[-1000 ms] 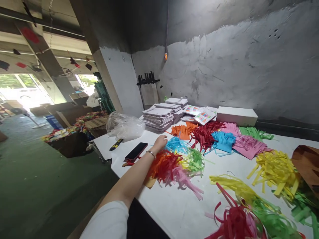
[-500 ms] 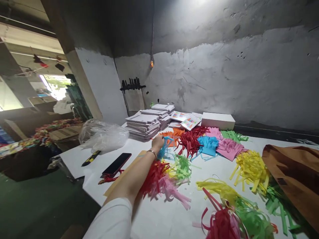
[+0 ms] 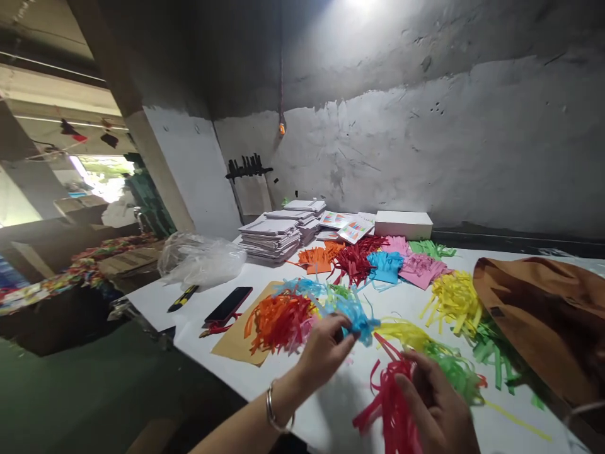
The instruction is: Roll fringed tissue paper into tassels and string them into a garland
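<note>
In the head view, my left hand, with a bangle on the wrist, is closed in a pinch on a light blue paper tassel above the table. At the lower right, my right hand is closed round a red paper tassel whose strips hang down. Left of my left hand lies a pile with an orange tassel, partly on a tan envelope-like sheet. Yellow tassel strips and a light green tassel lie beyond my right hand, which partly hides them.
Bunches of fringed paper, including a dark red one, lie farther back. Stacked white cards, a white box and a plastic bag stand behind. A phone and a cutter lie left; a brown bag sits right.
My left hand has come back toward me and right from the far bunches, bringing a blue tassel. My right hand has entered view on the red tassel. An orange tassel now tops the left pile.
</note>
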A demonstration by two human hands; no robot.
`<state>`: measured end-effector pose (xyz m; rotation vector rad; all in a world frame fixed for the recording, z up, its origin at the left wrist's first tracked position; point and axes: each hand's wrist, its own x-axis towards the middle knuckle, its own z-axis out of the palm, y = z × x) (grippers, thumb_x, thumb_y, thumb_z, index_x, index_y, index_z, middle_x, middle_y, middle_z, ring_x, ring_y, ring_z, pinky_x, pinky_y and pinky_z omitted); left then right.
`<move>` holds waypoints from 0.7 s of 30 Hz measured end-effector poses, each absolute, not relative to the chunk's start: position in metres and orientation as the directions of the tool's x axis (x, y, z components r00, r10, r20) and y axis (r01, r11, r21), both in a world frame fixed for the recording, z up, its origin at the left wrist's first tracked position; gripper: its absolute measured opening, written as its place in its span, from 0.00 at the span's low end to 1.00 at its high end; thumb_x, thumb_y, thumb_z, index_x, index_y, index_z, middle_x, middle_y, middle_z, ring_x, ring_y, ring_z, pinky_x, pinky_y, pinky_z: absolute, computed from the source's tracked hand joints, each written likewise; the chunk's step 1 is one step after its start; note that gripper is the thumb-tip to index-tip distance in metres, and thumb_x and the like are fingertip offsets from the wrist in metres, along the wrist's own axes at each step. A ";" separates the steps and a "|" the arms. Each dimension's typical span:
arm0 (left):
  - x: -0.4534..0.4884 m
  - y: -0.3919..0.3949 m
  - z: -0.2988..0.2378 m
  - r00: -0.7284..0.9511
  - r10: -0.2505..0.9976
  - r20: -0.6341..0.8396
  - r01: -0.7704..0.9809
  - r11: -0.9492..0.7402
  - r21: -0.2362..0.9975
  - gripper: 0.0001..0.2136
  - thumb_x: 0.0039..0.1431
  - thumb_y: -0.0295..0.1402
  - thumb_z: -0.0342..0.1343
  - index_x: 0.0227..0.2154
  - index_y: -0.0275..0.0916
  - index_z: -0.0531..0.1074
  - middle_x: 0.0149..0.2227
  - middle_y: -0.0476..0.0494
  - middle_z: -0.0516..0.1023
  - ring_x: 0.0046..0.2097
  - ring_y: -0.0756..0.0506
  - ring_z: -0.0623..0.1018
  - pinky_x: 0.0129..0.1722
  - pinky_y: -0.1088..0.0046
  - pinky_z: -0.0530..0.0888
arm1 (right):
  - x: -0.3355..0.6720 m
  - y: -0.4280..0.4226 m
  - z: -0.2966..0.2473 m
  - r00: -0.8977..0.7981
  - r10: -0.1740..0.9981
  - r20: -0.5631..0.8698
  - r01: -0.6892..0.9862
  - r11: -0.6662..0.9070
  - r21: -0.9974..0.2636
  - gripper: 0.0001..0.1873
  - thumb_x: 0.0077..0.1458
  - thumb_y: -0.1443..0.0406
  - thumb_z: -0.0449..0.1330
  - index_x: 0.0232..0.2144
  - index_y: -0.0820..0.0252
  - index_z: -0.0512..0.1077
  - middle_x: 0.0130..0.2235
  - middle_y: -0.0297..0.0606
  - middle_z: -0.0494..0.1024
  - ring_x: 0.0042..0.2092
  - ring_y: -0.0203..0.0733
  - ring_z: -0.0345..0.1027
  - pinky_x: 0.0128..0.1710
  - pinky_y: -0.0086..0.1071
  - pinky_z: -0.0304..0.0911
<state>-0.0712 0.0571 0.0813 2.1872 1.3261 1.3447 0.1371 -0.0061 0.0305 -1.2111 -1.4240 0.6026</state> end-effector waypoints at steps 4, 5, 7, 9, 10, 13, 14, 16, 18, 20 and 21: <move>-0.035 0.007 0.061 0.255 0.833 0.490 0.453 -0.551 0.701 0.07 0.57 0.25 0.58 0.24 0.37 0.71 0.27 0.49 0.73 0.29 0.50 0.70 0.28 0.77 0.64 | 0.136 -0.010 0.050 0.090 0.855 0.511 0.216 0.484 -0.848 0.15 0.63 0.52 0.59 0.43 0.55 0.76 0.31 0.34 0.78 0.31 0.38 0.71 0.32 0.27 0.67; -0.032 -0.002 0.058 0.277 0.847 0.454 0.425 -0.531 0.733 0.06 0.58 0.26 0.59 0.25 0.38 0.71 0.27 0.48 0.74 0.29 0.50 0.70 0.29 0.77 0.64 | 0.139 -0.011 0.049 0.077 0.847 0.527 0.197 0.505 -0.840 0.14 0.64 0.54 0.58 0.41 0.56 0.77 0.33 0.36 0.79 0.33 0.39 0.72 0.36 0.28 0.67; -0.031 -0.015 0.052 0.276 0.877 0.393 0.375 -0.475 0.796 0.03 0.60 0.32 0.60 0.32 0.39 0.73 0.30 0.47 0.75 0.29 0.49 0.70 0.28 0.76 0.65 | 0.145 -0.016 0.044 0.036 0.851 0.523 0.171 0.511 -0.843 0.12 0.65 0.56 0.58 0.39 0.56 0.76 0.34 0.36 0.79 0.34 0.39 0.73 0.36 0.27 0.67; -0.034 -0.024 0.051 0.216 0.898 0.384 0.326 -0.437 0.838 0.09 0.63 0.39 0.59 0.41 0.40 0.74 0.37 0.44 0.77 0.32 0.48 0.72 0.31 0.75 0.69 | 0.151 -0.021 0.037 -0.013 0.873 0.487 0.148 0.484 -0.863 0.11 0.64 0.56 0.58 0.38 0.56 0.76 0.31 0.34 0.77 0.31 0.37 0.71 0.31 0.25 0.65; -0.035 -0.027 0.052 0.192 0.898 0.396 0.302 -0.438 0.847 0.12 0.65 0.41 0.57 0.46 0.41 0.74 0.42 0.41 0.77 0.37 0.46 0.74 0.36 0.74 0.72 | 0.153 -0.023 0.034 -0.030 0.885 0.465 0.129 0.465 -0.876 0.11 0.64 0.56 0.59 0.37 0.55 0.77 0.30 0.33 0.77 0.30 0.36 0.70 0.30 0.24 0.64; -0.031 -0.029 0.055 0.278 0.877 0.391 0.226 -0.456 0.861 0.14 0.69 0.41 0.50 0.49 0.42 0.75 0.51 0.38 0.76 0.52 0.41 0.73 0.53 0.66 0.69 | 0.155 -0.028 0.030 -0.055 0.915 0.400 0.036 0.402 -0.915 0.11 0.63 0.55 0.60 0.36 0.55 0.78 0.30 0.33 0.77 0.30 0.36 0.69 0.30 0.24 0.64; -0.028 -0.028 0.054 0.338 0.873 0.351 0.194 -0.430 0.882 0.15 0.70 0.43 0.50 0.47 0.41 0.77 0.49 0.38 0.77 0.52 0.40 0.73 0.54 0.65 0.68 | 0.154 -0.029 0.030 -0.076 0.919 0.387 0.014 0.389 -0.921 0.12 0.62 0.55 0.61 0.36 0.55 0.78 0.30 0.33 0.78 0.30 0.37 0.70 0.31 0.24 0.65; -0.019 -0.024 0.050 0.415 0.880 0.231 0.125 -0.307 0.944 0.19 0.68 0.47 0.51 0.39 0.38 0.79 0.39 0.40 0.78 0.43 0.42 0.74 0.47 0.68 0.69 | 0.155 -0.028 0.029 -0.104 0.925 0.367 -0.007 0.368 -0.930 0.13 0.62 0.54 0.61 0.35 0.55 0.79 0.30 0.35 0.79 0.32 0.38 0.72 0.32 0.25 0.66; -0.011 -0.018 0.043 0.423 0.900 0.107 0.034 -0.134 0.990 0.22 0.63 0.53 0.56 0.32 0.35 0.77 0.30 0.45 0.74 0.34 0.47 0.71 0.37 0.72 0.68 | 0.159 -0.025 0.025 -0.065 0.943 0.326 0.023 0.328 -0.944 0.15 0.62 0.52 0.60 0.37 0.55 0.79 0.30 0.35 0.79 0.31 0.38 0.72 0.32 0.25 0.68; -0.005 -0.012 0.034 0.390 0.920 0.024 -0.055 -0.002 0.998 0.23 0.57 0.55 0.61 0.30 0.35 0.75 0.26 0.49 0.69 0.30 0.50 0.66 0.31 0.75 0.63 | 0.166 -0.021 0.017 0.056 0.957 0.284 0.093 0.278 -0.956 0.19 0.63 0.50 0.58 0.43 0.55 0.78 0.34 0.36 0.81 0.35 0.40 0.75 0.35 0.25 0.70; -0.003 -0.010 0.031 0.373 0.928 -0.001 -0.090 0.037 0.995 0.24 0.55 0.55 0.62 0.30 0.34 0.75 0.26 0.50 0.68 0.30 0.51 0.65 0.31 0.76 0.62 | 0.170 -0.020 0.012 0.094 0.958 0.272 0.143 0.258 -0.956 0.21 0.63 0.49 0.57 0.45 0.56 0.77 0.37 0.38 0.82 0.38 0.41 0.77 0.37 0.25 0.71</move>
